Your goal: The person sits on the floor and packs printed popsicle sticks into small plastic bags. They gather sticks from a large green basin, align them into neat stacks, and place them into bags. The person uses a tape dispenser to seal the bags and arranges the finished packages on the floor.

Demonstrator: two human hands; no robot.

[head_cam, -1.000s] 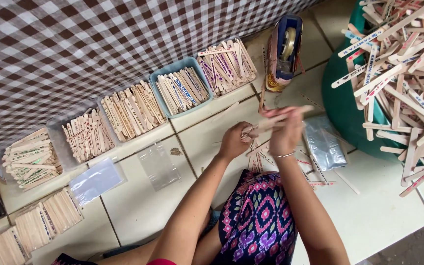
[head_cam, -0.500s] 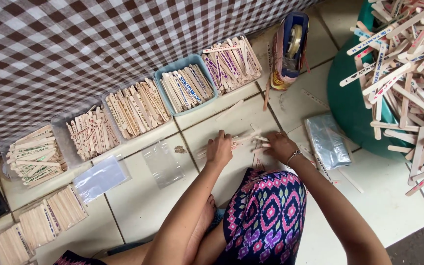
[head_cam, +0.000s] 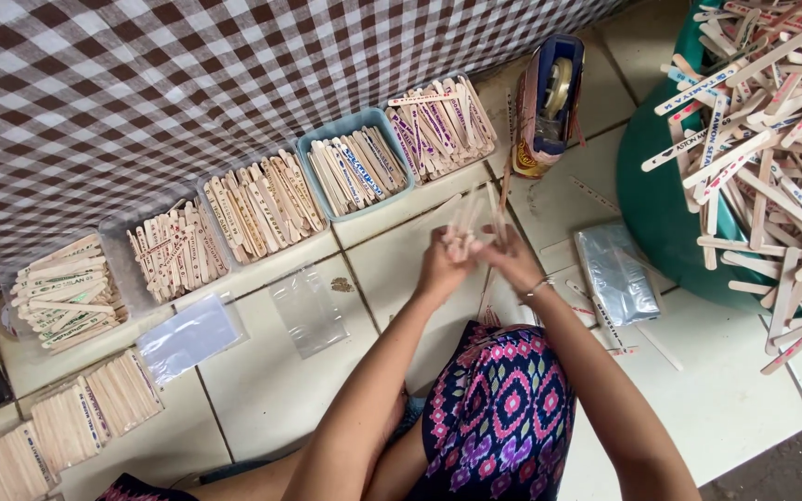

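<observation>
Both hands have lifted off the floor tiles, left hand [head_cam: 445, 264] and right hand [head_cam: 512, 262] together gripping a bundle of wooden sticks [head_cam: 468, 221] upright.

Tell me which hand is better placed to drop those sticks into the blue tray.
Probably left. The left hand grips the bundle of wooden sticks and sits on the side of the blue tray; the right hand lies farther from it.

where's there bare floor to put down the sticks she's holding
Bare tile lies between the clear plastic bag and the left hand, and at lower right between the silver bag pile and the green tub. It is crowded along the checkered cloth, where stick trays sit side by side, such as the blue tray.
</observation>
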